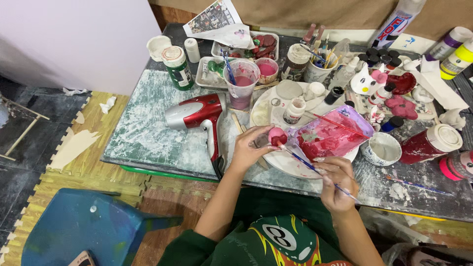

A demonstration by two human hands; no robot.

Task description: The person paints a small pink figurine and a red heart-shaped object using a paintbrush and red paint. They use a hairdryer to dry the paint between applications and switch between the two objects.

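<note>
Painting a tiny pink piece over the messy desk (148, 128)

Left hand (249, 148) fingers pinch the pink piece (277, 136) (shape hard to tell, half hidden); right hand (337, 180) fingers are closed around a thin paintbrush (315, 167), tip touching it.

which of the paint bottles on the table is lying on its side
The dark red paint bottle with the white cap, right of the small white bowl. The green bottle and the purple and yellow bottles stand upright.

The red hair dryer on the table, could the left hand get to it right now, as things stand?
Probably not without letting go first: the left hand is pinching a small pink piece. The hair dryer lies just to its left on the table, with nothing standing between them.
</note>
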